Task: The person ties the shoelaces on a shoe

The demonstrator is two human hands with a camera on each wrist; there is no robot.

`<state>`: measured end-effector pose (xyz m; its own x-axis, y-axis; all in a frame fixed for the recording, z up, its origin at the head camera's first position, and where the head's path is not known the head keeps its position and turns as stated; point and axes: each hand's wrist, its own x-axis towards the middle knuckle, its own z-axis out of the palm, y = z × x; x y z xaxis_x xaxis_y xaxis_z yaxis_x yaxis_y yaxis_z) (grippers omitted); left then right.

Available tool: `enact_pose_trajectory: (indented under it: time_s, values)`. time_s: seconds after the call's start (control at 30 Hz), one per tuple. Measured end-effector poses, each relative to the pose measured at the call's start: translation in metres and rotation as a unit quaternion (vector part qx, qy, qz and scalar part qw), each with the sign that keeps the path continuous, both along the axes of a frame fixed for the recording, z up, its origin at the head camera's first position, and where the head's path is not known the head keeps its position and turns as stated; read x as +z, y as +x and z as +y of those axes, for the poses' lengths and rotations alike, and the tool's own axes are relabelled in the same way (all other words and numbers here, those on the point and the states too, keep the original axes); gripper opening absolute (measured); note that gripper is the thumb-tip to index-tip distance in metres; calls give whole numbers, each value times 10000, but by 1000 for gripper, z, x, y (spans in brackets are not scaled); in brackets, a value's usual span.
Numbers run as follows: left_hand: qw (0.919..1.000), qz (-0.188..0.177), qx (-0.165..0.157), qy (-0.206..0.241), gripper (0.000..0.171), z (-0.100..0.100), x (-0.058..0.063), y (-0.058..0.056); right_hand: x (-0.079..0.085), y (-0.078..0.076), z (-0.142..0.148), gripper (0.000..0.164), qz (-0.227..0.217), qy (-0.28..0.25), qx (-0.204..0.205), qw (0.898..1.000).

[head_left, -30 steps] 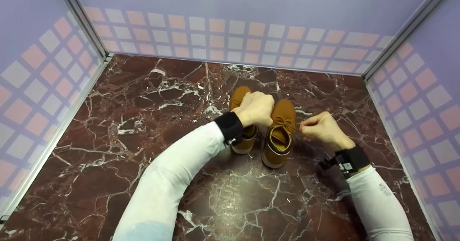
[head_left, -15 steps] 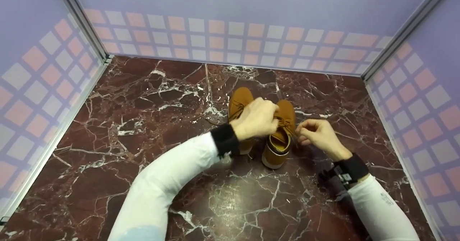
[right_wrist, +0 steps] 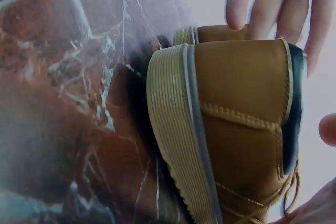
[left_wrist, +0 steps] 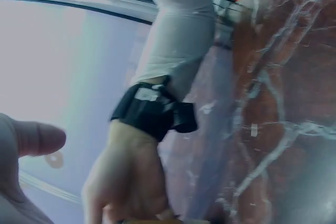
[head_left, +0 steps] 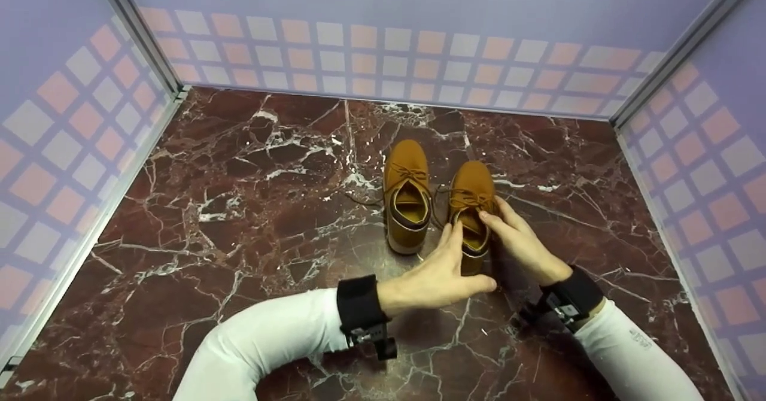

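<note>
A pair of tan lace-up shoes stands on the marble floor, toes toward the back wall. The left shoe (head_left: 408,164) has its laces crossed, with one end trailing to the left. On the right shoe (head_left: 473,178) the lace is tied in a bow. My right hand (head_left: 526,242) holds this shoe's outer side, thumb at the collar beside the bow and fingers along the outside. My left hand (head_left: 434,272) is at its inner side, fingers straight and thumb stretched out behind the heel. The right wrist view shows the shoe's heel (right_wrist: 236,80) and ribbed sole close up.
Patterned panels enclose the floor: a back wall (head_left: 383,60), a left wall (head_left: 72,108) and a right wall (head_left: 712,125). Marble floor (head_left: 269,209) surrounds the shoes. Each wrist wears a black strap (head_left: 361,302) with a small camera.
My left hand has come back from over the shoes to the right shoe's inner side, its fingers opening out. The right hand has let go of the lace and moved in against the outer side.
</note>
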<state>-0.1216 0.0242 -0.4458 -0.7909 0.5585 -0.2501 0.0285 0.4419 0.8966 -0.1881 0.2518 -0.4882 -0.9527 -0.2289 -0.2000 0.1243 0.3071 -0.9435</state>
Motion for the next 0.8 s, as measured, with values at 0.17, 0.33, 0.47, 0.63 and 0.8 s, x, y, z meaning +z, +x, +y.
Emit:
enact_pose_trajectory:
  time_s: [0.17,0.33,0.47,0.63,0.8]
  values:
    - [9997,-96,221,19,123,4,-15,-3,-1,-6,-11,88,32,265,26,9996]
    - [9989,71,472,12,120,10,-16,-17,-4,-12,-22,91,133,263,-51,9996]
    - [9982,141,577,5,117,14,-14,-29,-7,-19,-27,88,215,250,-278,9991]
    - [9977,51,680,-60,116,16,-14,-38,-9,-27,-31,82,234,151,-331,9991]
    - [9982,27,595,-27,114,11,-12,-44,-8,-28,-30,87,103,75,-389,9992]
